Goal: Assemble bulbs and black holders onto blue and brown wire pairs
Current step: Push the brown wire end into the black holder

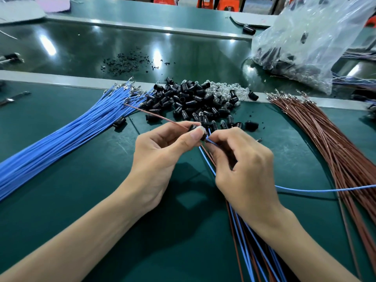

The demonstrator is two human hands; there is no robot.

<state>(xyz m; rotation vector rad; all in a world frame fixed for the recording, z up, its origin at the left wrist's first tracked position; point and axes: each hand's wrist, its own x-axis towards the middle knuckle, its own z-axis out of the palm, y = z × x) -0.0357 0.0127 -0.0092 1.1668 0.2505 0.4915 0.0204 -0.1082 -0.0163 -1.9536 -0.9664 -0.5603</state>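
My left hand [162,147] pinches a small black holder [203,136] between thumb and fingers; a brown wire [154,115] sticks out past it to the upper left. My right hand [240,165] grips a blue wire [305,189] at the holder's near side, and that wire trails off to the right. A fanned bundle of blue wires [61,137] lies at left, a bundle of brown wires [329,143] at right. A heap of black holders [183,100] and clear bulbs [225,89] sits behind my hands. Several blue and brown wire pairs [250,251] run under my right wrist.
A clear plastic bag [309,41] with more holders and bulbs stands at the back right. Black scraps [126,63] litter the glossy belt behind a grey rail [61,79]. The green mat [91,190] covers the bench.
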